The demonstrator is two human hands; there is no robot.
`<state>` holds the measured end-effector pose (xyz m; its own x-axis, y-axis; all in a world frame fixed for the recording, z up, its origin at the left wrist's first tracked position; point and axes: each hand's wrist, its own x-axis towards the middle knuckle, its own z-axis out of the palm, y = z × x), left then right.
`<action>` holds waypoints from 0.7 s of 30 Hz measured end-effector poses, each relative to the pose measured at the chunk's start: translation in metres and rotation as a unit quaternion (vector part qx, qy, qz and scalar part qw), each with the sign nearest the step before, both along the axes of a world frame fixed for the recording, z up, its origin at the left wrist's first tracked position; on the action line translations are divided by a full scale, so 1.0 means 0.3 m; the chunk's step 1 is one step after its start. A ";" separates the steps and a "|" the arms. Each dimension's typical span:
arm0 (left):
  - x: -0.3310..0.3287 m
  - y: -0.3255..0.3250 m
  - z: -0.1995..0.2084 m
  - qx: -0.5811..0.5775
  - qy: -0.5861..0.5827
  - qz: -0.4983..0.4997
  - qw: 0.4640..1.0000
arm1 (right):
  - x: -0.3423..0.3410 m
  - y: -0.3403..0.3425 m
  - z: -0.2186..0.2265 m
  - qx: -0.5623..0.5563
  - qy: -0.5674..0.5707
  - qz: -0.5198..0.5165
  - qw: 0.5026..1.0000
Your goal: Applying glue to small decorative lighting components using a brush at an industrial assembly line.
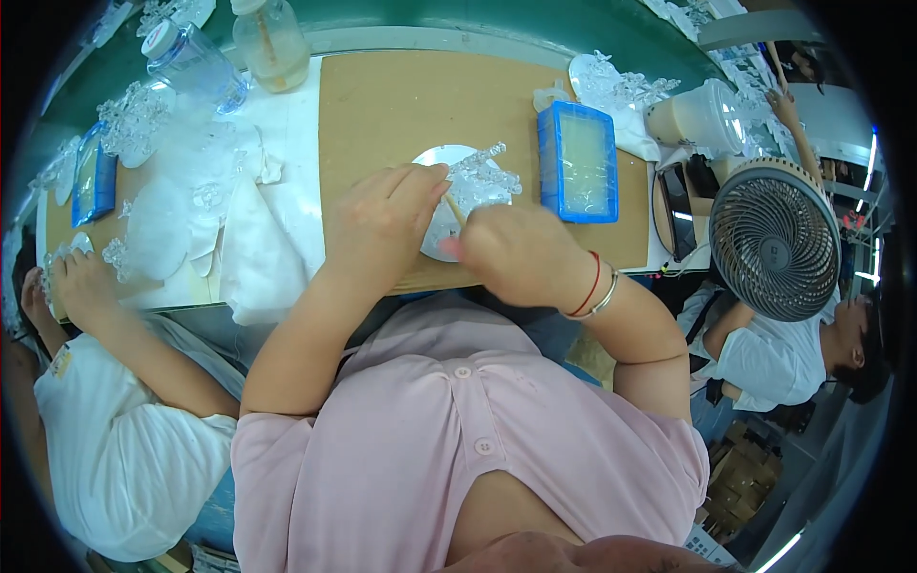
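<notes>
On the brown board, a white round disc [442, 156] lies beneath a cluster of clear plastic pieces [489, 180]. My left hand [382, 227] is closed at the disc's left side, its fingertips beside the clear pieces; whatever they pinch is hidden. A thin tan stick [455, 209] slants between my hands. Its lower end runs into the curled fingers of my right hand [525, 253], which is slightly blurred and wears a red cord and a bangle at the wrist.
A blue-framed box [579, 162] stands right of the disc. Beyond it are a translucent tub [697, 116], a phone [676, 212] and a round fan [776, 239]. Two jars [272, 46] stand at the back left. A co-worker's hand [84, 286] works at far left.
</notes>
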<state>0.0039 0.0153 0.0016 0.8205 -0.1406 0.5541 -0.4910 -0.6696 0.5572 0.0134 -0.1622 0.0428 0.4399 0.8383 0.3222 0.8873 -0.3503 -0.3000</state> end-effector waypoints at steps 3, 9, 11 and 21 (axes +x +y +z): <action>-0.001 0.001 0.008 0.007 0.003 0.001 1.000 | 0.035 -0.002 0.019 0.056 0.063 -0.195 0.977; 0.000 -0.005 0.017 0.011 0.002 0.009 1.000 | 0.030 -0.094 0.029 0.123 0.099 -0.224 0.962; 0.002 -0.009 0.020 0.014 -0.002 0.008 1.000 | 0.018 -0.149 0.022 0.127 0.130 -0.240 0.954; 0.004 -0.006 0.022 0.044 0.012 0.007 0.999 | 0.051 -0.229 0.005 0.137 0.148 -0.232 0.951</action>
